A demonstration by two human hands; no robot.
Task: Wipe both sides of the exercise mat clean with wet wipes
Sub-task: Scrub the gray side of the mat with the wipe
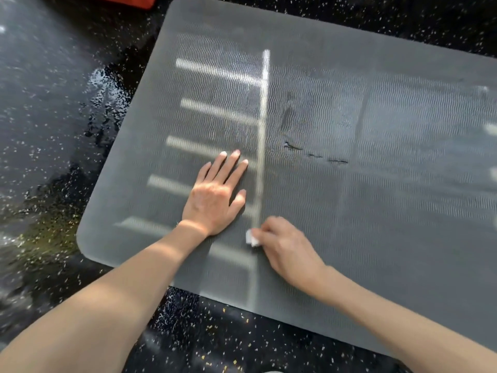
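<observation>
A grey exercise mat [349, 211] with a wavy ribbed surface lies flat on the floor and fills most of the head view. My left hand [215, 193] rests flat on it with straight, spread fingers, left of the mat's middle. Just to the right and nearer to me, my right hand [286, 244] curls its fingers round a small folded white wet wipe [251, 238] and holds it against the mat. Only a corner of the wipe shows past the fingers. Short dark tears [314, 154] mark the mat beyond the hands.
The black speckled floor [53, 130] surrounds the mat and looks wet and shiny at the left. An orange-red object [126, 0] peeks in at the top left edge. Bright stripes of sunlight [265, 130] fall across the mat.
</observation>
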